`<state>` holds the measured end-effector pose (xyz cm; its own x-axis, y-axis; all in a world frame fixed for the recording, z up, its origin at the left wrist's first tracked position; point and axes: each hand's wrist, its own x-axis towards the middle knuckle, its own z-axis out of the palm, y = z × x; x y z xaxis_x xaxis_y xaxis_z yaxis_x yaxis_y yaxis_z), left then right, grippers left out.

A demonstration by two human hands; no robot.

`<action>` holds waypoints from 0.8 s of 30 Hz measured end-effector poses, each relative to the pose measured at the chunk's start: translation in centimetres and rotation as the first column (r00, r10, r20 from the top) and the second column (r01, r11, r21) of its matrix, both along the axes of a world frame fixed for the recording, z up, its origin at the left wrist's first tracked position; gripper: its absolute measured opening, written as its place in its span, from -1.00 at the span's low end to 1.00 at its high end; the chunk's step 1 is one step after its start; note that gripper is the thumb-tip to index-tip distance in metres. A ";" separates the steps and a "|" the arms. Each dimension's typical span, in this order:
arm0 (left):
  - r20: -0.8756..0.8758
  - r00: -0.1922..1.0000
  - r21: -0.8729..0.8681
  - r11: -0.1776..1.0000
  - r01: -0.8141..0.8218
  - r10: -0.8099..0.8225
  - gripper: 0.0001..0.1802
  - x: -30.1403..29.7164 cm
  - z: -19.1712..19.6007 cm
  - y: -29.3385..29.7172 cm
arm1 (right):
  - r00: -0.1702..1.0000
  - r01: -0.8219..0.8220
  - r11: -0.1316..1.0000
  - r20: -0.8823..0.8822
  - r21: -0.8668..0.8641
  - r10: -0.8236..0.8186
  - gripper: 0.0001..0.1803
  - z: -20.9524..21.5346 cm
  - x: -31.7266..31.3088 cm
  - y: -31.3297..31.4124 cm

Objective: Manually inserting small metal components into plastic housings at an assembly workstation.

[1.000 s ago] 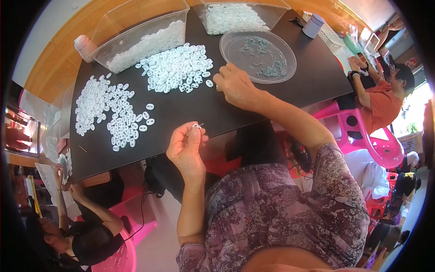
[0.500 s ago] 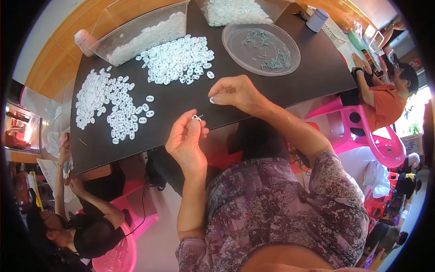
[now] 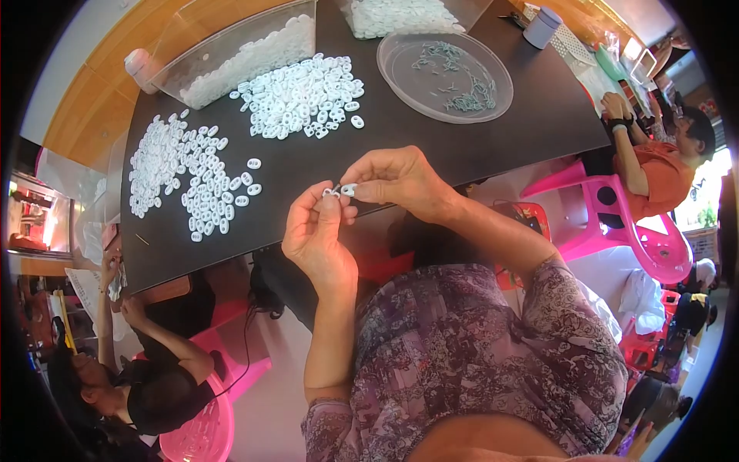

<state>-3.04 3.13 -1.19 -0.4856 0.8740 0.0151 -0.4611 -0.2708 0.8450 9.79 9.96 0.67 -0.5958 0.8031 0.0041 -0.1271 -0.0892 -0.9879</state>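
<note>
Near the table's front edge, my left hand (image 3: 319,242) is closed in a pinch on a small white piece with holes (image 3: 330,193), from which a thin pin (image 3: 336,187) sticks out. My right hand (image 3: 408,183) pinches a white oval piece (image 3: 349,189) between thumb and fingertips, right beside the pin. Whether the two pieces touch is too small to tell. Beyond my hands lies a heap of white oval pieces with holes (image 3: 300,100). A second heap of white ovals (image 3: 209,189), with dark marks in their middles, spreads to the left.
A round clear tray (image 3: 394,91) holds many small grey-green pins (image 3: 473,98). Clear bins (image 3: 254,38) of white pieces stand at the back of the dark table (image 3: 431,162). Co-workers sit left (image 3: 165,393) and right (image 3: 662,165), by pink plastic chairs (image 3: 662,246).
My right hand has moved left and toward me, bringing its white oval up to the piece in my left hand. The left hand has hardly moved.
</note>
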 end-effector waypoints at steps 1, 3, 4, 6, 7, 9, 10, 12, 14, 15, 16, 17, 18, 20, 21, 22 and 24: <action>-0.003 1.000 0.004 1.000 -0.001 0.001 -0.85 0.0 0.0 -0.1 | 0.998 -0.012 1.000 -0.062 0.013 0.012 -0.86 -0.1 0.0 -0.1; -0.006 1.000 0.009 1.000 -0.003 0.003 -0.85 0.0 -0.1 -0.2 | 0.992 -0.024 0.999 -0.123 0.028 0.027 -0.86 -0.2 0.0 -0.2; -0.004 1.000 0.009 1.000 -0.003 0.003 -0.85 0.0 -0.3 -0.3 | 0.992 -0.050 0.999 -0.111 0.019 0.052 -0.83 -0.2 0.1 -0.2; 0.000 1.000 0.008 1.000 -0.003 0.003 -0.85 -0.1 -0.4 -0.3 | 0.992 -0.076 0.997 -0.099 0.008 0.076 -0.80 -0.2 0.1 -0.3; 0.007 1.000 0.009 1.000 -0.003 0.002 -0.85 -0.1 -0.4 -0.3 | 0.995 -0.060 0.998 -0.076 0.026 0.062 -0.81 -0.3 0.0 -0.4; 0.013 1.000 0.010 1.000 0.000 0.000 -0.85 -0.1 -0.3 -0.3 | 0.997 -0.044 0.998 -0.054 0.044 0.046 -0.82 -0.5 0.0 -0.7; 0.004 1.000 0.013 1.000 0.000 0.000 -0.85 -0.1 -0.3 -0.3 | 0.999 -0.021 0.995 -0.038 0.100 0.025 -0.83 -1.0 0.0 -0.7; -0.006 1.000 0.016 1.000 0.000 0.001 -0.85 -0.2 -0.1 -0.4 | 1.000 0.002 0.988 -0.023 0.155 0.002 -0.84 -1.3 0.0 -0.7; 0.007 1.000 0.008 1.000 0.011 -0.011 -0.85 -0.1 0.0 -0.5 | 0.997 0.036 0.980 0.065 0.197 -0.049 -0.88 -1.3 0.1 -0.6; 0.006 1.000 0.008 1.000 0.011 -0.011 -0.85 -0.1 0.0 -0.5 | 0.997 0.037 0.980 0.064 0.197 -0.050 -0.88 -1.2 0.1 -0.6; 0.011 1.000 0.004 1.000 0.018 -0.018 -0.85 0.0 0.0 -0.5 | 0.999 0.031 0.989 0.038 0.147 -0.037 -0.89 -1.1 0.0 -0.7; 0.017 1.000 -0.001 1.000 0.023 -0.023 -0.85 0.0 0.0 -0.6 | 1.000 0.023 0.995 0.012 0.096 -0.024 -0.90 -0.9 0.0 -0.8; 0.017 1.000 -0.002 1.000 0.023 -0.023 -0.85 0.1 -0.1 -0.6 | 1.000 0.023 0.995 0.012 0.095 -0.024 -0.90 -0.7 -0.1 -0.8; 0.030 0.999 0.008 0.999 0.036 -0.036 -0.85 0.2 -0.1 -0.7 | 0.999 -0.006 0.999 -0.034 0.038 0.007 -0.91 -0.1 -0.2 -0.9; 0.030 0.999 0.008 0.999 0.037 -0.037 -0.85 0.3 -0.2 -0.7 | 0.999 -0.005 0.999 -0.034 0.038 0.007 -0.91 -0.1 -0.3 -1.0; 0.032 0.999 0.010 0.999 0.040 -0.040 -0.85 0.3 -0.2 -0.7 | 0.998 -0.004 1.000 -0.060 0.027 0.006 -0.90 -0.2 -0.4 -1.0; 0.034 0.999 0.011 0.999 0.042 -0.042 -0.86 0.3 -0.2 -0.6 | 0.996 -0.005 1.000 -0.088 0.016 0.006 -0.90 -0.2 -0.6 -0.9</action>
